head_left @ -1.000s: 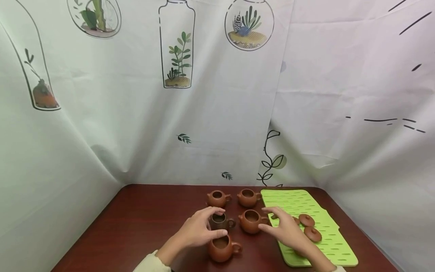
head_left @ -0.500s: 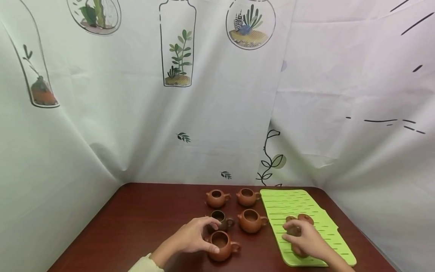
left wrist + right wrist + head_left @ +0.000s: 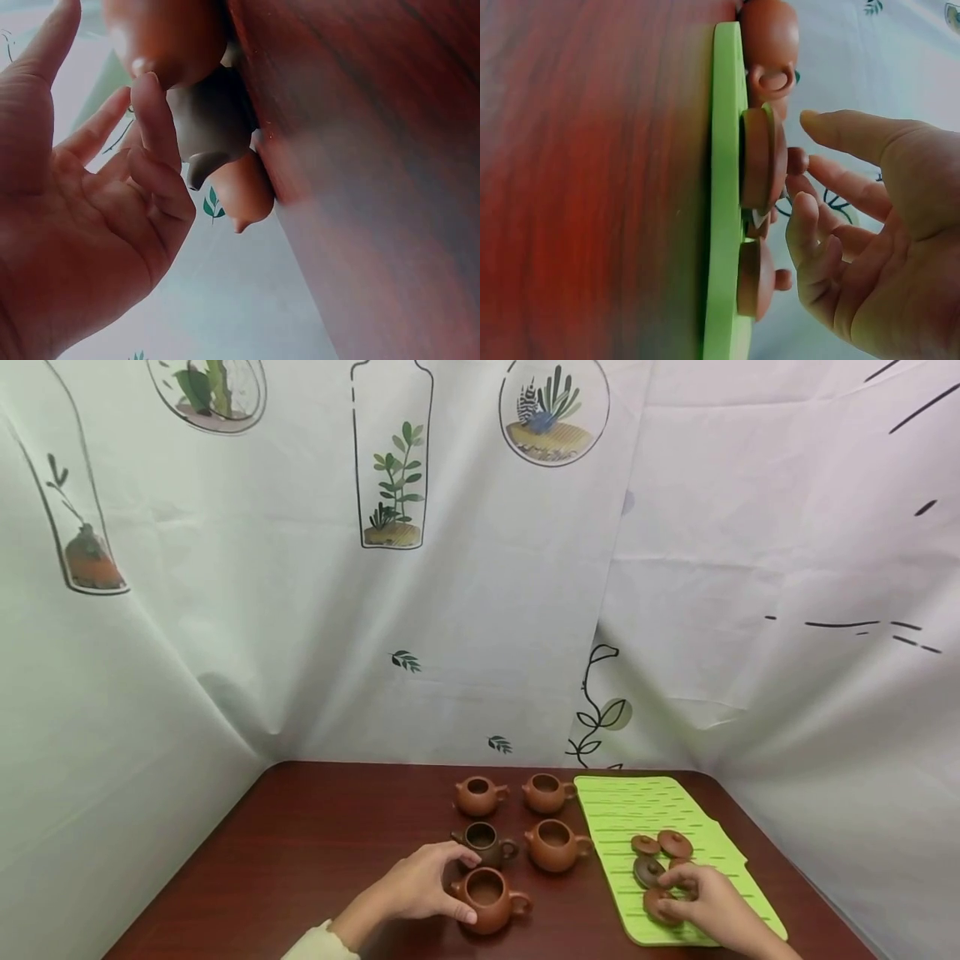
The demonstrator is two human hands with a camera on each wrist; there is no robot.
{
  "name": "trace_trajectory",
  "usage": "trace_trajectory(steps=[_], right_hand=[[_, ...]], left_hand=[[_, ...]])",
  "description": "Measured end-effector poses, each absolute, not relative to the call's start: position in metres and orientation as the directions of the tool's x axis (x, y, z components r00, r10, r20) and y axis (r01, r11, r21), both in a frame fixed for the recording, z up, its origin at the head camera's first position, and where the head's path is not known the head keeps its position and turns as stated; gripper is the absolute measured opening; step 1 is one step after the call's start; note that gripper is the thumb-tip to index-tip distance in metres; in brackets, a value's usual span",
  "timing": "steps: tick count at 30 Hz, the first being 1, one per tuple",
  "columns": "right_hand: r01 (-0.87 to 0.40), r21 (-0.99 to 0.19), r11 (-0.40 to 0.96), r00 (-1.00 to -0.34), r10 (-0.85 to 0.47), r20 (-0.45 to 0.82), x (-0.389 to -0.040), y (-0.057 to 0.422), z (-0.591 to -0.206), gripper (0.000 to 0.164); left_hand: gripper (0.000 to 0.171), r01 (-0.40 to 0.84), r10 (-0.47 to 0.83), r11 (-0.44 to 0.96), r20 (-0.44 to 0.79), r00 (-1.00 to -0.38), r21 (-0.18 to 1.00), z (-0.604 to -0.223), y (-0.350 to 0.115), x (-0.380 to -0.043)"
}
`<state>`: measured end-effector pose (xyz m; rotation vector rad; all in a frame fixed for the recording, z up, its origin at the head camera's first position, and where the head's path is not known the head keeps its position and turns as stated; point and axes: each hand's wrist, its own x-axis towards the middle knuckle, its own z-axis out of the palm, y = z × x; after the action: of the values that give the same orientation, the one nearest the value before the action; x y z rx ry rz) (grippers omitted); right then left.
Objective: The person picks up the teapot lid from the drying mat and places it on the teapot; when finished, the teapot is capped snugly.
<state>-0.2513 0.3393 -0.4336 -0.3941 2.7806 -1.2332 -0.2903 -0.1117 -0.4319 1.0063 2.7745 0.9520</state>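
My left hand [image 3: 420,885] is beside the front reddish-brown teapot [image 3: 483,920], thumb at its near side and fingers curving past its spout. In the left wrist view a fingertip is right at that spout. The teapot has no lid on. My right hand [image 3: 712,902] reaches over the green mat to the front reddish-brown lid [image 3: 654,906]. In the right wrist view, thumb and fingers surround this lid's knob [image 3: 798,160], with the thumb apart from it. A dark brown lid [image 3: 647,872] lies just behind. Another lid [image 3: 679,862] is partly hidden by the right hand.
A dark teapot [image 3: 483,853] stands behind the front one. More lidless reddish-brown teapots stand at the back left [image 3: 477,802], back right [image 3: 546,800] and middle right [image 3: 555,856]. The green mat [image 3: 626,802] also bears a small lid [image 3: 643,845] and a larger lid [image 3: 675,843].
My right hand has moved from near the middle-right teapot across to the lids, then nearer to the front lid. My left hand has come down lower, around the front teapot.
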Motion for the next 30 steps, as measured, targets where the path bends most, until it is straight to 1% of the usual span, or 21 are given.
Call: trace_trajectory(steps=[5,10,14,23,27,30], right_hand=[[-0.190,-0.746,0.638,-0.961,-0.277,0.007,-0.253,0.346,-0.437,0.035],[-0.204,-0.756,0.622,-0.953,-0.304,0.007,-0.253,0.351,-0.439,0.030],[-0.206,-0.781,0.590,-0.947,-0.322,0.006,-0.253,0.353,-0.441,0.029],[-0.195,-0.796,0.573,-0.945,-0.328,-0.005,-0.254,0.356,-0.443,0.029],[-0.208,-0.787,0.581,-0.945,-0.326,0.008,-0.253,0.355,-0.444,0.026],[-0.211,-0.777,0.592,-0.949,-0.315,0.018,-0.253,0.353,-0.442,0.024]], left_hand=[[0.064,0.555,0.576,0.625,0.156,-0.802,0.549,-0.435,-0.113,-0.290],[0.057,0.543,0.571,0.629,0.144,-0.809,0.556,-0.436,-0.114,-0.291],[0.056,0.535,0.573,0.627,0.131,-0.809,0.566,-0.436,-0.113,-0.292],[0.053,0.557,0.584,0.601,0.162,-0.796,0.574,-0.438,-0.111,-0.292],[0.053,0.572,0.592,0.583,0.179,-0.785,0.577,-0.438,-0.111,-0.293],[0.053,0.556,0.588,0.591,0.160,-0.793,0.585,-0.437,-0.111,-0.294]])
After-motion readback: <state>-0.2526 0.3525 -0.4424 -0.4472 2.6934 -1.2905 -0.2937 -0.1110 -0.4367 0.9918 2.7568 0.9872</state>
